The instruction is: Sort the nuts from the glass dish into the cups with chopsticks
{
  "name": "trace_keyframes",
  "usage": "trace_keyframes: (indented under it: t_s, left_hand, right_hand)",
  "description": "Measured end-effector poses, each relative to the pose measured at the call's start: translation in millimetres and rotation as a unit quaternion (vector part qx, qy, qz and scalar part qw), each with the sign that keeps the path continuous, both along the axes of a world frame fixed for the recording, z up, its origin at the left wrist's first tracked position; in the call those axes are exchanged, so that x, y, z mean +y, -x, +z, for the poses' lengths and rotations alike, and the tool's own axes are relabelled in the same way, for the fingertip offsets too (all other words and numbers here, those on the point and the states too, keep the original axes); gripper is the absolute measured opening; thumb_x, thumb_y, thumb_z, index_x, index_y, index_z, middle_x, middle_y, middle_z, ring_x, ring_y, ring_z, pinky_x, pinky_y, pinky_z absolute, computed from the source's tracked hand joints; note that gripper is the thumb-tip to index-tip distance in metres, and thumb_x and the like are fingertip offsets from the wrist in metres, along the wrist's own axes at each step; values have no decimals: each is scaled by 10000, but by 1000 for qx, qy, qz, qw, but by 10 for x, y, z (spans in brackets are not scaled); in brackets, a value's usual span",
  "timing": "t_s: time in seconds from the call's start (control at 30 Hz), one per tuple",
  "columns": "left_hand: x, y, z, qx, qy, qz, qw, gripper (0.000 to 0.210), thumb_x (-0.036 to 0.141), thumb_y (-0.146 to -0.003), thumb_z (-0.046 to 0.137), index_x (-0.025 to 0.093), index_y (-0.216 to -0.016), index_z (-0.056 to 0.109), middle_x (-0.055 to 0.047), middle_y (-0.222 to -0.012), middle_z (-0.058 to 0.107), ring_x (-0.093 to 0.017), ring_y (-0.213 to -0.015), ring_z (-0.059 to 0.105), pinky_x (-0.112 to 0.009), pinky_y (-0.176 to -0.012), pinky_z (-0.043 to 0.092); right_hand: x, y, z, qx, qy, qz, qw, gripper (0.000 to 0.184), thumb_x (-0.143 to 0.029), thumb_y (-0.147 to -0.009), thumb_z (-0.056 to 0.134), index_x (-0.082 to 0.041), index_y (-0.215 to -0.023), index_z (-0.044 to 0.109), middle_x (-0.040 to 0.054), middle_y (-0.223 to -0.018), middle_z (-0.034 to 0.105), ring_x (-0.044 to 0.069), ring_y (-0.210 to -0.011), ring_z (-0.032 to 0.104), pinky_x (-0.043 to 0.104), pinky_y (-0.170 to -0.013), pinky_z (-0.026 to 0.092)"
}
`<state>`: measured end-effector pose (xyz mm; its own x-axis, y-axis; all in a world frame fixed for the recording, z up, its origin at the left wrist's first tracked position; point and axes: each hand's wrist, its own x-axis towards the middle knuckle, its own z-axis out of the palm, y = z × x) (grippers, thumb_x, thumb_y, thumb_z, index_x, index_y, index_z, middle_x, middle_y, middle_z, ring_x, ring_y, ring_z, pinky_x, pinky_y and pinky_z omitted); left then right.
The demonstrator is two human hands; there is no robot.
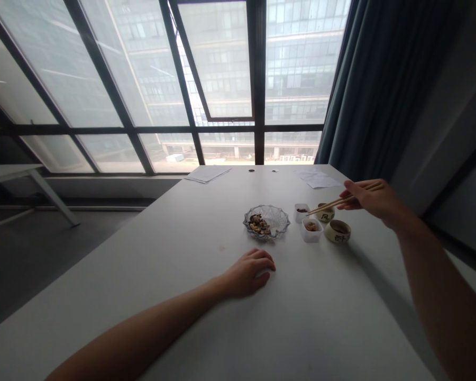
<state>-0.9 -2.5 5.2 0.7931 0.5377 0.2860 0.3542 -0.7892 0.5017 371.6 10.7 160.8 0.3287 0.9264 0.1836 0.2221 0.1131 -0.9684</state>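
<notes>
My right hand (367,198) grips a pair of chopsticks (341,200), raised above the table. Their tips point left and appear just above two small white plastic cups; whether they touch anything is unclear. The nearer cup (311,236) holds brownish pieces and the farther cup (301,216) darker ones. Close by stand two small ceramic bowls with dark characters, a front bowl (337,237) and a rear bowl (326,216) partly behind the chopsticks. My left hand (249,272) rests on the tabletop, fingers loosely bent and thumb apart, holding nothing. Beyond it sits a clear glass dish (277,218) with mixed dried pieces (258,224).
The white table (174,317) reaches toward the windows. Paper sheets lie at its far left (208,173) and a further sheet (321,178) at the far right. A dark curtain (368,90) hangs on the right, and another table (11,173) stands at left.
</notes>
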Motion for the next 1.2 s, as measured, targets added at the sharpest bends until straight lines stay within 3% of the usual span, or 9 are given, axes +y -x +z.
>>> trace_keyframes:
  t_s: [0.1,0.23,0.37,0.5,0.63,0.93,1.2]
  left_hand:
    - [1,6,-5,-1,0,0,1000,233,164,-960,621,247,-1155,717,-72,-1223,687,-258,-1169,605,-383,-1096,492]
    - [1,8,-10,-2,0,1,1000,229,168,-965,619,245,-1157,716,-72,-1224,686,-257,-1172,603,-384,-1101,488]
    - [-5,2,3,-2,-1,0,1000,241,159,-946,632,245,-1153,719,-72,-1216,688,-260,-1162,605,-383,-1095,493]
    - [-5,-1,4,-2,-2,0,1000,239,167,-942,639,247,-1152,721,-74,-1217,690,-263,-1165,606,-384,-1094,494]
    - [3,3,-8,-2,0,-1,1000,233,180,-948,639,245,-1157,722,-79,-1225,690,-265,-1162,608,-388,-1095,495]
    - [3,-2,-2,1,-2,2,1000,217,187,-959,644,250,-1152,722,-82,-1217,692,-265,-1165,619,-393,-1094,504]
    - [16,4,-16,2,-6,-1,1000,240,154,-936,658,249,-1148,718,-71,-1213,689,-258,-1151,618,-377,-1082,502]
  right_hand:
    - [65,165,-105,14,-56,35,998,406,-512,-843,882,-141,-710,784,111,-673,791,226,-561,793,244,-530,679]
    - [208,515,-439,7,-81,153,985,544,-699,-717,882,-163,-776,816,117,-776,820,258,-663,819,291,-605,700]
    - [342,830,-802,22,-52,197,979,561,-714,-682,892,-167,-777,811,96,-749,814,243,-674,817,268,-611,684]
    - [402,981,-1002,42,-45,207,976,616,-759,-624,890,-162,-742,797,96,-731,809,248,-673,818,269,-612,685]
    - [410,1007,-1053,70,-42,192,978,664,-806,-612,863,-156,-727,788,112,-747,814,259,-667,821,272,-585,687]
    - [395,915,-940,97,-52,180,978,582,-729,-665,898,-163,-740,784,119,-745,814,263,-647,819,267,-570,689]
    - [363,1102,-1065,106,-44,195,974,629,-749,-584,914,-148,-714,788,115,-711,804,252,-624,812,266,-573,689]
